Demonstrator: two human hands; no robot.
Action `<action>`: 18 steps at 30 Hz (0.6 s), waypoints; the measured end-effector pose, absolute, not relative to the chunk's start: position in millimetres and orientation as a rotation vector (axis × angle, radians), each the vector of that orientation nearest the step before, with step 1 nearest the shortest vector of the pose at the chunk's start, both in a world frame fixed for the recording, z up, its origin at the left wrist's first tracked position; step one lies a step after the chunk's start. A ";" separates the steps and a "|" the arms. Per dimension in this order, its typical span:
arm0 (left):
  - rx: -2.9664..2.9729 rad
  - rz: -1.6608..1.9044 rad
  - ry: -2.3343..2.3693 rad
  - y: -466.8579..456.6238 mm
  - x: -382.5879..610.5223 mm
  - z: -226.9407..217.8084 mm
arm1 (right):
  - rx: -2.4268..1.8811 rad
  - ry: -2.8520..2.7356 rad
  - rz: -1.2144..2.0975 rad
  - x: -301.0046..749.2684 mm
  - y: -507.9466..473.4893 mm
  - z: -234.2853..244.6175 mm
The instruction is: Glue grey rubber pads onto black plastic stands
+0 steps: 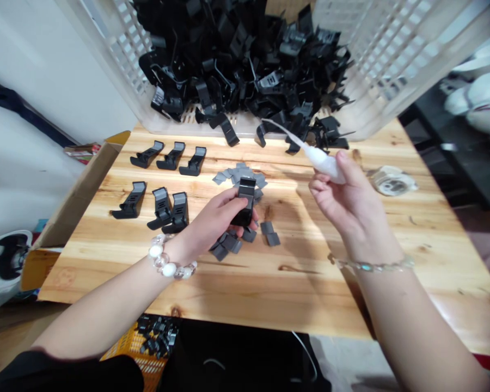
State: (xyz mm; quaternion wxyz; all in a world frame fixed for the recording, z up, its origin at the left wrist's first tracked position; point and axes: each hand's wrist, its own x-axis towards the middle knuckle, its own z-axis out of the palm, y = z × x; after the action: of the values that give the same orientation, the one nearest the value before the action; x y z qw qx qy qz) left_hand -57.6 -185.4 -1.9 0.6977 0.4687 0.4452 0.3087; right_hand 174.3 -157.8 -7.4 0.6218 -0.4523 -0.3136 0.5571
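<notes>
Wooden table (310, 294) under everything. Translucent plastic crate (392, 71) beyond your grip, heaped with black plastic clips (237, 60). Six more clips (147, 154) in rows left of grip, lying ordered. Grey pads (239, 175) scattered directly under and ahead of grip. Your left hand (214, 218) clenched round one black clip (246, 201), held upright, top showing, lower end hidden by fingers. Your right hand (343, 201) pinching white squeeze bottle (320, 160), nozzle aimed toward crate, away from held clip. Pad on held clip: cannot tell.

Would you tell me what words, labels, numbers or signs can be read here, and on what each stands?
None can be read.
The white tube in the right hand shows no legible print.
The black plastic part in the left hand shows none.
Marks on the clear roll are too blurred.
</notes>
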 end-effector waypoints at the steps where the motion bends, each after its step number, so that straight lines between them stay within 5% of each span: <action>1: 1.052 0.682 0.995 -185.3 -57.6 -2.1 | -1.030 -0.689 1.270 176.8 -156.1 -7.1; 18: 1.091 0.254 0.898 -189.2 -60.4 -0.6 | -1.091 -0.661 0.975 174.1 -166.7 8.8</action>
State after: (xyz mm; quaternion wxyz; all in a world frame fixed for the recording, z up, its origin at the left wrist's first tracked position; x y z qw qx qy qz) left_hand -60.4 -189.2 -0.6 0.7532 0.4999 0.4114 0.1162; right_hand 174.1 -166.7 8.8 0.6948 -0.4890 -0.2959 0.4366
